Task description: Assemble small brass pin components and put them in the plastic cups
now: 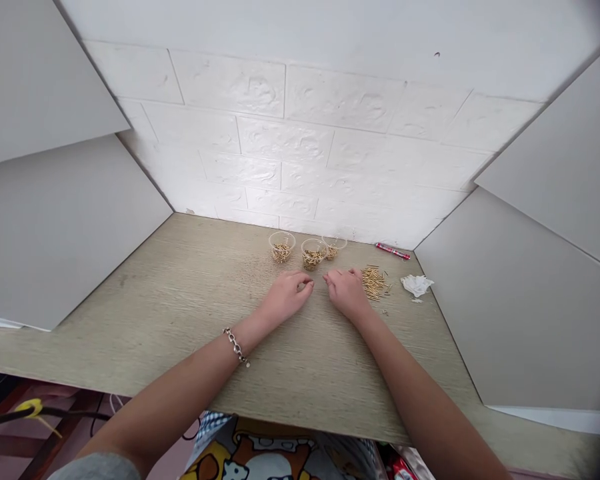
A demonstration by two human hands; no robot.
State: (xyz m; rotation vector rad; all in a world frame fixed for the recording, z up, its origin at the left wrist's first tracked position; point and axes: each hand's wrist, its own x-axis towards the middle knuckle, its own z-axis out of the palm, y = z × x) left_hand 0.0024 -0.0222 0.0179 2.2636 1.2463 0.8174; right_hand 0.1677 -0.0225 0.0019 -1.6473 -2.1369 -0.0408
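My left hand [289, 295] is over the table in front of the cups, thumb and fingertips pinched together; anything between them is too small to make out. Facing it across a small gap, my right hand [346, 292] has its fingers curled in, and what they hold, if anything, is hidden. Beside the right hand lies a pile of thin brass-coloured pins [373, 283]. Just beyond the hands stand a clear plastic cup [282, 249] at left, a middle cup [312, 256] and a third cup [333, 247] partly behind it, each with small gold-coloured pieces inside.
A red pen-like tube [393, 251] lies by the back wall [307, 147]. Crumpled white tissue [417, 285] sits at the right, near a grey side panel [520, 307]. Another grey panel [75, 233] bounds the table [190, 287] at left.
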